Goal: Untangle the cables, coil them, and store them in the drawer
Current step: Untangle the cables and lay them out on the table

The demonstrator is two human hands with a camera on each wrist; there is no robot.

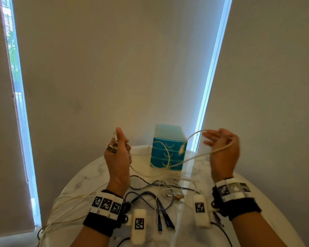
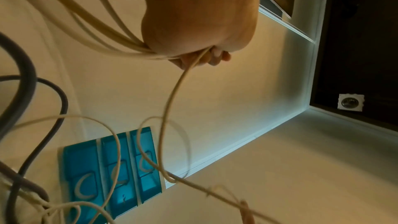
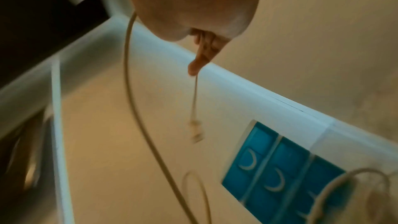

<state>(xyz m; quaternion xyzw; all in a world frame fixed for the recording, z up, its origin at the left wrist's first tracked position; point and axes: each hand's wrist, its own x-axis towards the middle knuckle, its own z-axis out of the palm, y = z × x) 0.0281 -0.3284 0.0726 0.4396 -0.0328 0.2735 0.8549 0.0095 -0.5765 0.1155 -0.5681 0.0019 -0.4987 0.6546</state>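
Observation:
My left hand [image 1: 117, 152] is raised over the round table and grips several loops of a white cable [image 1: 191, 158]; in the left wrist view the strands bunch under its curled fingers [image 2: 211, 57]. The loops hang off the table's left edge [image 1: 61, 211]. From there the cable runs right and drapes over my raised right hand [image 1: 223, 150], whose fingers are stretched out. Its plug end [image 1: 181, 148] dangles in front of the blue three-drawer unit [image 1: 168, 139], all drawers closed. In the right wrist view the plug [image 3: 194, 130] hangs below one fingertip [image 3: 192, 69].
Dark grey cables [image 1: 146, 193] lie tangled with more white cable on the marble table [image 1: 89, 177] between my wrists, their connectors pointing at me. The drawer unit stands at the table's far edge against closed blinds.

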